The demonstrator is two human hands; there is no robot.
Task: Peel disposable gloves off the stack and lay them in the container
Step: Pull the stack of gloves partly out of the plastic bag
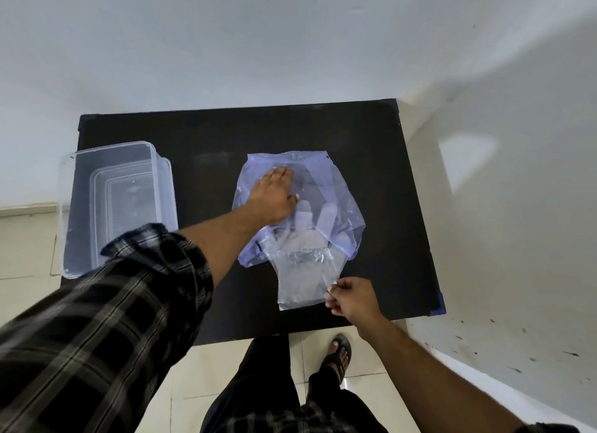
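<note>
Right now the stack of clear disposable gloves (303,267) lies flat near the middle of the black table (206,141), its finger end tucked inside a bluish plastic bag (339,206) and its cuff end sticking out toward me. My right hand (350,298) pinches the near right corner of the cuffs between thumb and fingertips, closed on that thin film; I cannot tell whether it has caught one glove or several layers. My left hand (273,195) lies flat and spread on the far part of the bag, palm down, pressing rather than grasping, so the pile stays put while I pull. I judge this as the separating step: the top glove is being started at its corner, not yet lifted free. Next I need a slow peel toward me and upward, checking that only a single sheet follows, then a carry across to the left. The clear container (116,206) waits there at the table's left edge, well apart from the bag, and looks to hold no gloves.
</note>
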